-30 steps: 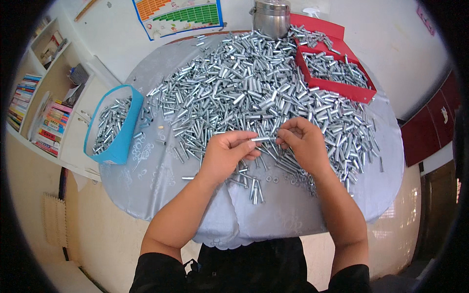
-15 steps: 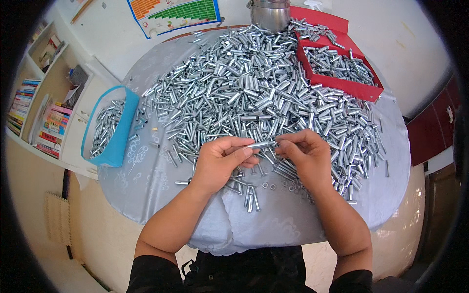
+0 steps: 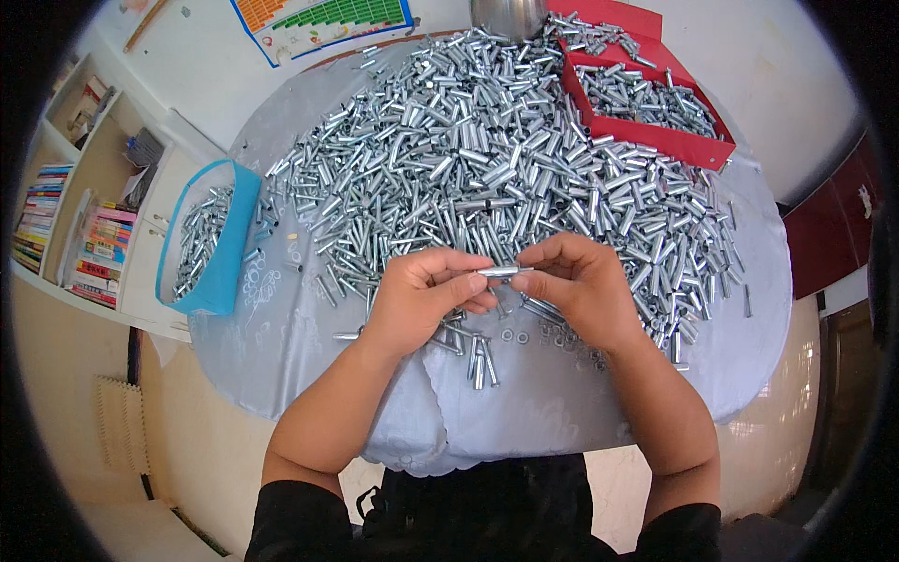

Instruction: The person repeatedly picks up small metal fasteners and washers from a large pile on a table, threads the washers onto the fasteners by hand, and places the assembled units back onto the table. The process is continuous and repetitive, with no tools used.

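Note:
Between my two hands, a shiny silver expansion bolt [image 3: 503, 271] lies nearly level, its tube-like sleeve to the left and a thinner end to the right. My left hand [image 3: 426, 295] pinches the sleeve end between thumb and fingers. With thumb and forefinger, my right hand [image 3: 576, 286] grips the other end. Behind both hands spreads a big heap of loose metal sleeves and bolts [image 3: 421, 169]. Several long bolts [image 3: 482, 363] lie just in front of my left hand. Small washers [image 3: 522, 337] and nuts rest near my right wrist, some of them partly covered by it.
A blue bin [image 3: 220, 295] of metal parts stands at the left of the round, cloth-covered table [image 3: 524, 426]. At the back right is a red box [image 3: 660, 139] filled with bolts, near a steel pot [image 3: 508, 17]. A bookshelf [image 3: 126, 220] stands beyond the left edge.
My right hand has come closer to my left, and its fingers now close on the bolt's right end. The whole view has shifted slightly.

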Available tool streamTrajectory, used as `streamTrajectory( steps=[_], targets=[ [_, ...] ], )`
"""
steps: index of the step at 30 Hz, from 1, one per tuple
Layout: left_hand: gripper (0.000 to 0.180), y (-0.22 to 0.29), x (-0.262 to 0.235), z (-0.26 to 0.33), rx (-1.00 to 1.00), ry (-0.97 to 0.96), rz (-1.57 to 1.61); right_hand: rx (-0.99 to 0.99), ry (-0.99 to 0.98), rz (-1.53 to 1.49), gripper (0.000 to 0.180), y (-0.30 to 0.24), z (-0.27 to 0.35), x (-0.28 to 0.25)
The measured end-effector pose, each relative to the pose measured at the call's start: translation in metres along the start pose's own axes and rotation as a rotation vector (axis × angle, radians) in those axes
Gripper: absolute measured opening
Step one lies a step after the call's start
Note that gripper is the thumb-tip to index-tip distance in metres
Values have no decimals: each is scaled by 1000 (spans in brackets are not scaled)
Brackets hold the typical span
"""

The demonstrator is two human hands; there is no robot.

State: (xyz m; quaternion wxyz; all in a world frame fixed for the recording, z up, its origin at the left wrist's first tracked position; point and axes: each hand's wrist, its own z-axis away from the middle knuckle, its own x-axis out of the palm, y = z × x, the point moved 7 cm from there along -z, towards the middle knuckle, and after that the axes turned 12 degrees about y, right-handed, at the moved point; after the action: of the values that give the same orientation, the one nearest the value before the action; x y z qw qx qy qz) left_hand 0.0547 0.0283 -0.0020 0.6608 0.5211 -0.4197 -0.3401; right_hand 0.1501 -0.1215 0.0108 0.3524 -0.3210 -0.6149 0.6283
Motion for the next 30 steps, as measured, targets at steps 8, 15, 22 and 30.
streamTrajectory(
  steps=[8,15,22,30],
  targets=[
    [22,-1,-7,-3,18,64,69,-208,-88,419,20,-23,2,-8],
    [22,-3,-18,-7,13,155,154,-693,-216,791,12,-21,18,19],
    [23,-3,-17,-7,12,137,140,-617,-226,906,10,-5,17,24],
    [22,-2,-11,-5,13,89,97,-184,190,220,11,-5,-1,-10]
  ],
)
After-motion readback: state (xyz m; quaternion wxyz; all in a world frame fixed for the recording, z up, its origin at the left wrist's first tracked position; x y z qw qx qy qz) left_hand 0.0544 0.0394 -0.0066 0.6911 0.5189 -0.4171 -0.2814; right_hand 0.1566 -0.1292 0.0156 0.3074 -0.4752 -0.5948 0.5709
